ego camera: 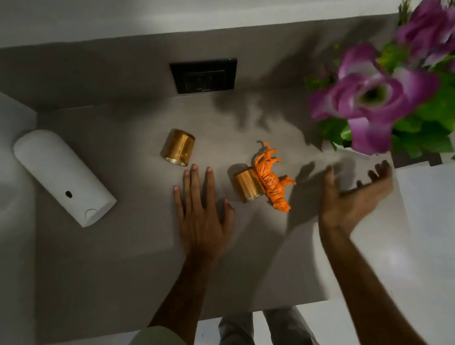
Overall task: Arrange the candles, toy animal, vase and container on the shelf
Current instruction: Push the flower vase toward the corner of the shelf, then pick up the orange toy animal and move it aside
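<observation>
The left hand [200, 216] lies flat, palm down, on the grey shelf [112, 282], its fingers straight, spread and empty. The right hand [353, 196] hovers palm up with curled fingers apart, holding nothing; it is blurred.

2 gold candles lie on their sides. The far candle [178, 147] sits just beyond the left fingertips at 12 o'clock, its long axis running from 1 to 7 o'clock with the open end toward 7. The near candle [248, 185] lies just beside the left hand at 2 o'clock, open end toward 6. The orange toy tiger [272, 178] lies on its side against that candle, between the 2 hands, head toward 5 o'clock, tail toward 12.

The white container [63, 176] lies toppled at 10 o'clock, well apart from the hands, long axis from 11 to 5 o'clock. The vase of purple flowers [405, 88] stands at the shelf's right edge at 2 o'clock.

Bare shelf stretches along the near edge.
</observation>
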